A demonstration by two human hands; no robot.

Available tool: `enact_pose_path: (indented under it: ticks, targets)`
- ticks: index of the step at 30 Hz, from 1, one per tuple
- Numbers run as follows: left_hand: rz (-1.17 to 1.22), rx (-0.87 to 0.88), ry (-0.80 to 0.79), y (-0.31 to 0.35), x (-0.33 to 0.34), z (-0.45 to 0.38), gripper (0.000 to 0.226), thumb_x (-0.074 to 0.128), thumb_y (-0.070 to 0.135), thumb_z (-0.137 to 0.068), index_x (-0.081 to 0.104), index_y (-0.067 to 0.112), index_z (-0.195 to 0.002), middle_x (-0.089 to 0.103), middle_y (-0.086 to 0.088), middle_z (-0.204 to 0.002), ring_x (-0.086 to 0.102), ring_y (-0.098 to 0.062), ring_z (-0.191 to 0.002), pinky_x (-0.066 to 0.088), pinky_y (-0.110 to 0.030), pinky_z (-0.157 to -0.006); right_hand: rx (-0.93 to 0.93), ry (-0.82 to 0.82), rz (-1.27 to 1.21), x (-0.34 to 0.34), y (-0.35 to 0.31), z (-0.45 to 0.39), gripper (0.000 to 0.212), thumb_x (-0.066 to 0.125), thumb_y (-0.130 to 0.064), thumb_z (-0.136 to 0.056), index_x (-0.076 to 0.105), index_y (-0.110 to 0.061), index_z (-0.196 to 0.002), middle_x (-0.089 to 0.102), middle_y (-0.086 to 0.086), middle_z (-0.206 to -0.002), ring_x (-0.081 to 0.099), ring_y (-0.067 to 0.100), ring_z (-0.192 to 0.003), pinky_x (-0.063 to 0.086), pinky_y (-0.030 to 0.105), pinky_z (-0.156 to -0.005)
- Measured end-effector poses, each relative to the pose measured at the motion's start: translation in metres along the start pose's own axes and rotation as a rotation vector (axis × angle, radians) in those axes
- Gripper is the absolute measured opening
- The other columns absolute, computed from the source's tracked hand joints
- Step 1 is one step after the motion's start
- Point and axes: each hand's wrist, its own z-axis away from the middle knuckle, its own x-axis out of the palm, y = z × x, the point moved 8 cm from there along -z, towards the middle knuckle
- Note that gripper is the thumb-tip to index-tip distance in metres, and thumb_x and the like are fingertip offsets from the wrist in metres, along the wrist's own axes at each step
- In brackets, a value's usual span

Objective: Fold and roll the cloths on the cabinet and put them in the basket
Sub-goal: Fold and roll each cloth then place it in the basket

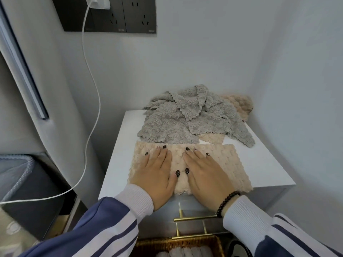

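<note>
Left hand and right hand press flat, fingers straight, on the folded beige cloth; grey cloths lie at 12 o'clock.

White cabinet under beige cloth, grey cloths

Grey walls, blk outlet panel, charger cable
</note>
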Motion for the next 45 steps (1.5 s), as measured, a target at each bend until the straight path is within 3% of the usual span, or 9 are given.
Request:
enact_pose_path:
  ticks: [5,17,23,26,30,33,37,41,45]
  targets:
    - [-0.017,0.022,-0.032,-0.006,0.008,-0.001,0.091,-0.021,0.059,-0.069,-0.011,0.02,-0.151,-0.016,0.004,-0.158,-0.018,-0.011,-0.144,-0.013,-0.032,-0.116,0.06,-0.125,0.036,0.001,0.013,0.002,0.081,-0.015,-0.052,-0.078,-0.003,-0.024,-0.153,-0.006,-0.007,-0.16,-0.009,0.008,-0.146,-0.006,0.033,-0.119]
    - [-0.026,0.018,-0.044,-0.022,0.007,0.008,0.097,-0.024,0.072,-0.067,-0.017,0.022,-0.15,-0.021,0.004,-0.156,-0.02,-0.011,-0.144,-0.016,-0.029,-0.114,0.211,-0.26,0.075,-0.002,0.056,0.014,0.095,-0.006,-0.077,-0.071,-0.01,-0.026,-0.152,-0.017,-0.009,-0.158,-0.018,0.009,-0.144,-0.008,0.037,-0.119]
    - [-0.102,0.083,-0.093,-0.018,0.005,0.014,0.096,-0.016,0.079,-0.066,-0.023,0.026,-0.146,-0.025,0.0,-0.154,-0.02,-0.02,-0.144,-0.015,-0.033,-0.115,0.229,-0.247,0.03,-0.009,0.068,0.026,0.118,-0.026,-0.089,-0.048,-0.015,-0.031,-0.15,-0.023,-0.012,-0.155,-0.02,0.008,-0.144,-0.01,0.037,-0.116]
    - [-0.17,0.185,-0.014,-0.015,0.001,0.023,0.1,0.014,0.087,-0.075,0.002,0.025,-0.153,0.003,-0.007,-0.158,0.009,-0.033,-0.145,0.011,-0.048,-0.116,0.139,-0.237,0.084,-0.016,0.05,0.029,0.104,-0.017,-0.088,-0.057,-0.016,-0.037,-0.148,-0.03,-0.014,-0.148,-0.028,0.013,-0.141,-0.017,0.045,-0.115]
    - [-0.244,0.262,0.088,-0.017,0.002,0.035,0.079,0.035,0.069,-0.08,0.035,0.025,-0.146,0.049,-0.006,-0.142,0.053,-0.034,-0.123,0.049,-0.051,-0.092,-0.045,-0.276,0.102,-0.013,0.019,0.037,0.09,0.032,-0.08,-0.078,-0.022,-0.045,-0.141,-0.033,-0.017,-0.148,-0.035,0.011,-0.137,-0.021,0.045,-0.113]
    - [-0.229,0.33,0.18,-0.019,-0.004,0.044,0.077,0.063,0.058,-0.073,0.041,0.026,-0.14,0.057,-0.001,-0.134,0.06,-0.03,-0.117,0.053,-0.045,-0.086,-0.116,-0.306,0.091,-0.008,0.019,0.043,0.085,0.052,-0.044,-0.091,-0.013,-0.044,-0.145,-0.023,-0.016,-0.152,-0.022,0.005,-0.141,-0.014,0.034,-0.112]
    - [-0.138,0.408,0.238,-0.023,-0.013,0.058,0.09,0.092,0.034,-0.049,0.051,0.025,-0.129,0.064,0.004,-0.125,0.064,-0.023,-0.11,0.056,-0.038,-0.08,-0.078,-0.239,-0.087,-0.024,0.027,0.045,0.067,0.045,-0.006,-0.091,0.025,-0.034,-0.148,0.018,-0.013,-0.156,0.005,-0.007,-0.137,0.003,0.016,-0.114]
    - [0.09,0.343,0.281,-0.036,-0.031,0.068,0.051,0.071,0.028,-0.074,0.053,0.039,-0.12,0.07,0.014,-0.108,0.069,-0.012,-0.098,0.058,-0.027,-0.072,0.093,-0.115,-0.261,-0.048,0.041,0.052,0.042,0.048,-0.01,-0.091,0.061,-0.029,-0.126,0.06,-0.014,-0.126,0.052,0.0,-0.117,0.034,0.009,-0.099]
    - [0.533,0.092,0.224,-0.062,-0.049,0.068,0.023,0.051,0.049,-0.076,0.057,0.053,-0.097,0.07,0.02,-0.083,0.065,-0.005,-0.075,0.053,-0.029,-0.072,0.174,0.04,-0.377,-0.081,0.052,0.058,0.016,0.061,-0.013,-0.086,0.074,-0.023,-0.086,0.065,-0.021,-0.074,0.056,-0.005,-0.069,0.038,0.006,-0.063]
